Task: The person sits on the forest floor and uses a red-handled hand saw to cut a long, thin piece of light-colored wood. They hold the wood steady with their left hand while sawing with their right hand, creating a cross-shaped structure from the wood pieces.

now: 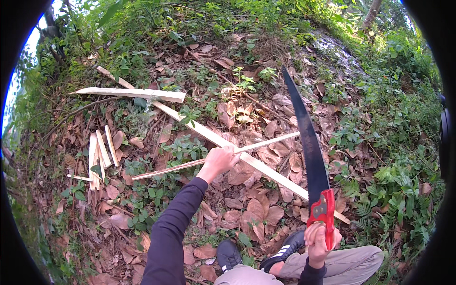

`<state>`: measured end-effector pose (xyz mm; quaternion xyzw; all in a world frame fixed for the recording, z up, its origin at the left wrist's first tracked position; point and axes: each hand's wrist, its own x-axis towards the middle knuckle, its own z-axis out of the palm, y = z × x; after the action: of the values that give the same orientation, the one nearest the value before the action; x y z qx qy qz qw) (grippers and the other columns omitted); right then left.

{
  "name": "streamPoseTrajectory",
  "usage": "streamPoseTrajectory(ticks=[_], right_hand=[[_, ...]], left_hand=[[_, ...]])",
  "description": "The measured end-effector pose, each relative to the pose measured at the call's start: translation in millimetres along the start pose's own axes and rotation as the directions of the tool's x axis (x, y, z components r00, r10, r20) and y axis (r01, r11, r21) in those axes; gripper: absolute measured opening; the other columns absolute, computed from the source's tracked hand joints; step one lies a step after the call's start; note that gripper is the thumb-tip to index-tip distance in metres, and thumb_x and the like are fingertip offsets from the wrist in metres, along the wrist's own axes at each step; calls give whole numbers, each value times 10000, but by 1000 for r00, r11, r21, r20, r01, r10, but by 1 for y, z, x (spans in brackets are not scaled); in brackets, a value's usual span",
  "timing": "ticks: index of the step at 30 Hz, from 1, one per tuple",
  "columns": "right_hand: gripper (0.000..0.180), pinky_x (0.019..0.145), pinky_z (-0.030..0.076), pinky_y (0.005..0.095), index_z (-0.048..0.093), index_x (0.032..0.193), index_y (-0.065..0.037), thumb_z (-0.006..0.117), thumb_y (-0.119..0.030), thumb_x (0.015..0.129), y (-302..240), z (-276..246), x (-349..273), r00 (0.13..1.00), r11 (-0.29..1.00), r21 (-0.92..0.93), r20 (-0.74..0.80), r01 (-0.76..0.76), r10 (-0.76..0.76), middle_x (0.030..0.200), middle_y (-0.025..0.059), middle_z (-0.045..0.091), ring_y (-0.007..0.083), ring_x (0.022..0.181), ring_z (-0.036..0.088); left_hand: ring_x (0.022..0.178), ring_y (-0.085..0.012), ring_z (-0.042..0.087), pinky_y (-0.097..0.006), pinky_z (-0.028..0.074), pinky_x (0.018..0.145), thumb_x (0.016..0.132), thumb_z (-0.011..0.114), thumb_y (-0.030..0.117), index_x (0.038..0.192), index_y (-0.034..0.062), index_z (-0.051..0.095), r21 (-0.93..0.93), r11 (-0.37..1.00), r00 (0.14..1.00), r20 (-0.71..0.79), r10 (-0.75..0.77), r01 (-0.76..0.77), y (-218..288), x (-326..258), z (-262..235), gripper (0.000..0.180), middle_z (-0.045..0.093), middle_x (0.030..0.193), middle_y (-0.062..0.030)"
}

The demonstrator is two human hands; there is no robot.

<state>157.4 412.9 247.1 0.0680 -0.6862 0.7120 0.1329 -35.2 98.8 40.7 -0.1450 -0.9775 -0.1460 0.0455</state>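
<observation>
Sloping ground (266,114) covered in dry brown leaves and low green weeds fills the view, with thicker bushes along the rim and a grey rock patch (339,52) at upper right; no packages, labels or signs show anywhere. Far left, a small pile of short split wood pieces (100,154) lies on the leaves, pale and roughly parallel. Above it a broad pale plank (130,93) lies nearly level, pointed at its left end. Crossing just under that plank's right end, a long pale slat (209,135) runs diagonally from upper left down to lower right, ending near the person's right knee. The left hand (219,160), on a dark-sleeved arm, is closed in a fist around a thin split stick (223,154), which slants from lower left up to the right and crosses over the long slat at about the hand's place. Below, two dark shoes (259,251) with white trim stand on the leaves. To the right, the right hand (319,242) is wrapped tightly round the red handle of a curved pruning saw (308,142), whose dark blade rises upward and leans left, its tip above the leaf litter, apart from the stick.
</observation>
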Motion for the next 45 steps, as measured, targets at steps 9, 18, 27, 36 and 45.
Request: streamPoseTrajectory(ticks=[9,18,27,36,45], right_hand=[[298,419,363,262,545,637,21,605,-50,920,33,-17,-8,991,966,-224,-10,-131,132,510,36,528,110,419,485],[255,416,342,268,591,656,9,645,-62,895,38,-21,-15,974,925,-303,-84,-228,212,508,15,530,93,409,482],[164,457,336,278,650,754,1,704,-86,881,55,-25,-25,973,876,-427,-55,-226,225,529,-2,507,89,448,449],[233,441,317,302,592,673,-22,692,-59,880,70,-3,-22,964,865,-448,25,-226,265,504,11,461,103,418,447],[242,435,353,336,553,631,-40,687,-33,832,136,17,-20,992,866,-500,97,-25,85,493,63,459,194,386,483]], left_hand=[[817,-327,660,-435,510,707,930,586,477,913,21,631,-62,997,983,-172,-60,50,10,-8,21,459,659,859,-150],[708,-309,645,-430,493,624,943,586,520,792,83,572,-11,1000,998,-60,-17,17,-12,-23,14,462,623,734,-113],[765,-313,676,-454,518,672,993,504,519,919,77,572,18,984,983,-44,-176,177,7,-29,18,453,663,828,-121],[706,-372,692,-508,534,665,1023,393,544,758,28,709,-130,973,981,1,-193,191,2,-33,17,660,670,686,-194],[747,-436,672,-522,529,706,981,413,637,738,10,726,-163,936,943,175,-284,312,13,-22,21,742,670,708,-242]])
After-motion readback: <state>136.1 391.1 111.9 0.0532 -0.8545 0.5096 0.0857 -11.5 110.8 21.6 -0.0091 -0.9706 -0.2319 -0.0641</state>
